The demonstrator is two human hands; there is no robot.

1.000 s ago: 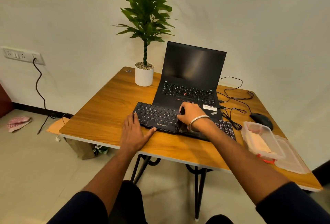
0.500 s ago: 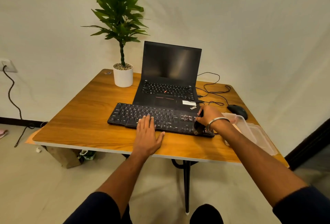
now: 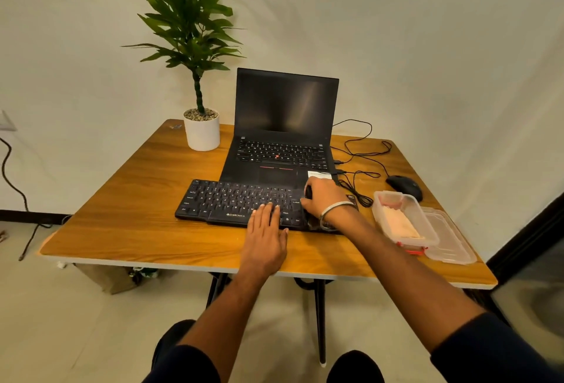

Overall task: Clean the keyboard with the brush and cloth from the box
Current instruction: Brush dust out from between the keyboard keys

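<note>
Two hands over the desk, as I read it. Far left, potted plant on the wooden table. Black keyboard lies at centre, just near of the open laptop. Left hand flat, fingers straight, pressing the keyboard's near edge. Right hand clenched round a dark brush at the keyboard's right end. Right: clear box, lid beside it, mouse behind.
</note>
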